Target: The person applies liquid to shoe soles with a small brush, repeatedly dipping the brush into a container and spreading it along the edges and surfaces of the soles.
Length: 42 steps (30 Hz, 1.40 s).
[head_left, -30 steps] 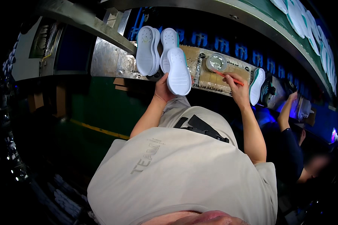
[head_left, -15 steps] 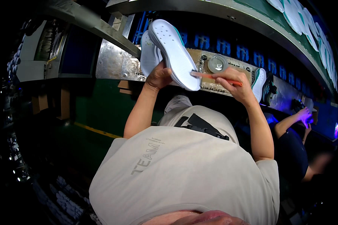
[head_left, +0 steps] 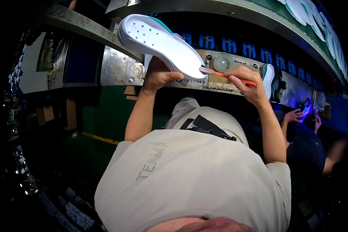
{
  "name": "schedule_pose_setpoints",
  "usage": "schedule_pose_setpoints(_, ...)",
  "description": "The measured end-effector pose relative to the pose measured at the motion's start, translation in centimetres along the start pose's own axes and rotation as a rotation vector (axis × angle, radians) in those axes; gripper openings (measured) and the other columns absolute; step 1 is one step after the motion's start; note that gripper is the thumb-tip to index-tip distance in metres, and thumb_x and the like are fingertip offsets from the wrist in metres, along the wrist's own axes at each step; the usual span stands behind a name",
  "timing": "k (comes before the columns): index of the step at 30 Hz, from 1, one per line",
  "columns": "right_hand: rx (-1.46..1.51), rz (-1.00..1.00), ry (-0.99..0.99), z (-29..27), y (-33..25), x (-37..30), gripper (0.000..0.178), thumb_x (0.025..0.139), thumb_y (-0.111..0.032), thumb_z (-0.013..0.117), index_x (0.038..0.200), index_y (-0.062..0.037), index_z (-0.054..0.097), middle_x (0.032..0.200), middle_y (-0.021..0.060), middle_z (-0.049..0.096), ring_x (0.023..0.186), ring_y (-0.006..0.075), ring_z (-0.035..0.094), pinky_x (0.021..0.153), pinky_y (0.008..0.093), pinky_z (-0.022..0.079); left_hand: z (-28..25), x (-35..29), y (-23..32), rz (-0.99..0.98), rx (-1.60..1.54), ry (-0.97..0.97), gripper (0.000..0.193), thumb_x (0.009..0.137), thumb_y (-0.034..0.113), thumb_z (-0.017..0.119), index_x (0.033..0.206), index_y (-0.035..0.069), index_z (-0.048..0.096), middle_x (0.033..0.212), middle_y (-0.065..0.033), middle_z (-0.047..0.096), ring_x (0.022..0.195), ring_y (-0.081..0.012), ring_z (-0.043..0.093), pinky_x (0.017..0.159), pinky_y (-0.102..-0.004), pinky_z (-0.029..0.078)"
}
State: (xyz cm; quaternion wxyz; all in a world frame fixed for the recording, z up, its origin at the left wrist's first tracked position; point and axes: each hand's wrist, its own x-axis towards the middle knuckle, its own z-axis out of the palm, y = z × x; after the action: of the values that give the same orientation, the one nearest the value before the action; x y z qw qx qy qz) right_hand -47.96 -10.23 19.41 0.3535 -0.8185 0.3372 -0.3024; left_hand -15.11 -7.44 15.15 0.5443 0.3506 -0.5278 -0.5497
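Observation:
My left hand (head_left: 158,76) grips a white shoe sole (head_left: 160,46) with small round holes and a teal edge, tilted up over the bench. Its fingers are partly hidden beneath the sole, while the thumb shows along the near side. In my right hand (head_left: 248,83) is a brush (head_left: 224,74) with an orange handle. The brush's bristles touch the inner rim at the sole's near right end. Just beyond the brush stands a round clear cup (head_left: 223,61), apparently with liquid in it. A sliver of another white piece shows behind my left hand.
A cardboard-covered bench (head_left: 243,79) runs across in front of me. Right of my hand stand another white sole (head_left: 267,77) and a dark shoe (head_left: 277,88). A metal beam (head_left: 92,31) slants in at left. Soles (head_left: 303,17) lie on an upper green belt. A co-worker's hands (head_left: 294,115) work at right.
The sole has turned, its holed end swinging left and nearer the camera. The brush has moved slightly up, following the sole's end rim. The co-worker's hands have shifted.

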Motion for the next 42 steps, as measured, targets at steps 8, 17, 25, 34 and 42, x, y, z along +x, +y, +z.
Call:
schedule_pose_setpoints(8, 0.491, 0.408, 0.101, 2.8, -3.5, -1.0, 0.023, 0.101, -0.016, 0.064, 0.105, 0.0031, 0.077, 0.082, 0.0080, 0.074, 0.077, 0.0132, 0.069, 0.074, 0.0263, 0.054, 2.9, -0.5, 1.2, 0.300, 0.536, 0.044, 0.093, 0.067, 0.026, 0.098, 0.142, 0.005, 0.048, 0.132, -0.0114, 0.059, 0.121, -0.0261, 0.061, 0.105, -0.0364, 0.053)
schedule_pose_setpoints(17, 0.489, 0.358, 0.111, 2.3, -9.3, -0.6, 0.023, 0.102, -0.015, 0.062, 0.103, 0.0034, 0.077, 0.077, 0.0063, 0.074, 0.073, 0.0107, 0.067, 0.068, 0.0234, 0.051, 0.7, 1.1, -4.0, 0.410, 0.711, 0.033, 0.088, 0.075, 0.014, 0.089, 0.146, 0.005, 0.037, 0.137, -0.0143, 0.047, 0.122, -0.0289, 0.054, 0.105, -0.0383, 0.051)
schedule_pose_setpoints(25, 0.734, 0.394, 0.105, 2.2, -12.1, 0.3, 0.030, 0.105, -0.019, 0.058, 0.101, 0.0053, 0.074, 0.076, 0.0069, 0.071, 0.071, 0.0116, 0.066, 0.068, 0.0256, 0.053, 0.8, 1.6, -5.2, 0.462, 0.908, 0.105, 0.093, 0.072, 0.013, 0.091, 0.146, 0.005, 0.035, 0.131, -0.0140, 0.050, 0.119, -0.0286, 0.056, 0.101, -0.0401, 0.052)
schedule_pose_setpoints(34, 1.166, 0.487, 0.338, 3.5, -10.1, 2.1, 0.036, 0.109, -0.029, 0.055, 0.106, 0.0035, 0.072, 0.084, 0.0065, 0.071, 0.077, 0.0115, 0.062, 0.075, 0.0257, 0.051, 2.2, 1.3, -4.1, 0.640, 1.055, 0.277, 0.089, 0.076, 0.020, 0.088, 0.143, -0.004, 0.035, 0.143, -0.0303, 0.044, 0.123, -0.0447, 0.056, 0.099, -0.0480, 0.053)
schedule_pose_setpoints(42, 0.625, 0.428, 0.313, 6.9, -0.7, -0.3, 0.026, 0.104, -0.018, 0.064, 0.116, 0.0019, 0.074, 0.094, 0.0067, 0.075, 0.089, 0.0101, 0.068, 0.083, 0.0257, 0.053, 5.3, -0.8, -1.8, 0.215, 0.561, 0.199, 0.071, 0.078, 0.003, 0.087, 0.139, 0.002, 0.051, 0.128, -0.0120, 0.062, 0.118, -0.0255, 0.062, 0.103, -0.0364, 0.050)
